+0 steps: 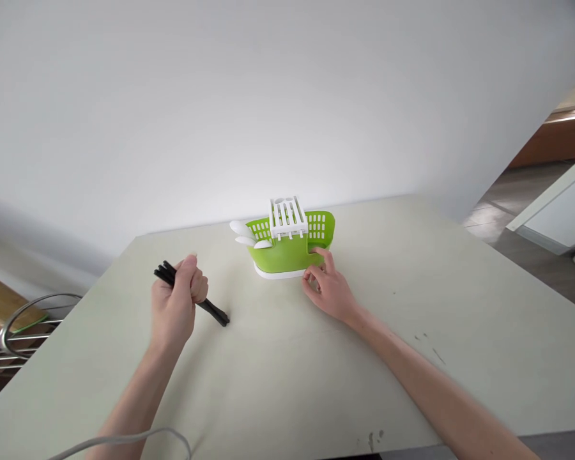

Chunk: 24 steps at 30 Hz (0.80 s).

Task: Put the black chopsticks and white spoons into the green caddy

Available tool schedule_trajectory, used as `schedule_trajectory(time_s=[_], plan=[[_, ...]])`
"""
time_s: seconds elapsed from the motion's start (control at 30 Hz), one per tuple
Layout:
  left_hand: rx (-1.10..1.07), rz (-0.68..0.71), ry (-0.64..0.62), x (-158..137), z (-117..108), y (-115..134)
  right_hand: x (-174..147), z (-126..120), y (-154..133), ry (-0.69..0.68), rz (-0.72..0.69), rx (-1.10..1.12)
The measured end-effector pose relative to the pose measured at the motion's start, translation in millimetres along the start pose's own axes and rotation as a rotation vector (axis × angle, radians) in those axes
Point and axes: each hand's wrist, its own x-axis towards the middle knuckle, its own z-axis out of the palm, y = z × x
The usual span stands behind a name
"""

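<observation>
My left hand (177, 295) is wrapped in a fist round a bundle of black chopsticks (215, 313), held above the table and slanting down to the right. My right hand (329, 287) is at the front right of a green and white cutlery holder (282, 257). Its index finger hooks over the low part of the rim, and the thumb and other fingers curl by the front wall. Several white spoons (241, 229) lean out of the holder's left end. A white slotted rack (288, 215) tops its middle.
The holder stands on a pale table (268, 370) near the wall (268, 102). A grey cable (124, 439) crosses the lower left. Beyond the left table edge is a metal wire rack (16, 345) with a wooden board (2, 303). Dark marks (376, 439) show near the front edge.
</observation>
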Motion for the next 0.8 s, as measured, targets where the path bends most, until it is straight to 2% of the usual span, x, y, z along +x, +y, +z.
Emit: schedule_trajectory(time_s=[0.13,0.27,0.37,0.53,0.63,0.8], plan=[[0.031,-0.057,-0.014,9.0,3.8,-16.2,0.0,-0.4,1.0,-0.003,-0.004,-0.008],[0.006,-0.157,0.030,12.7,1.5,-35.3,0.9,-1.1,1.3,-0.011,-0.011,-0.022],[-0.107,-0.258,0.093,11.6,-9.4,-51.2,1.3,-1.1,1.1,-0.010,-0.010,-0.023],[-0.228,-0.366,0.192,9.0,-40.4,-73.8,0.8,-0.3,1.1,-0.009,-0.007,-0.015],[-0.144,-0.437,0.170,9.1,-59.1,-77.1,0.6,-0.4,0.8,-0.010,-0.008,-0.009],[0.176,-0.476,0.086,11.5,-85.9,-75.7,0.2,-1.1,-0.1,-0.003,-0.003,-0.011]])
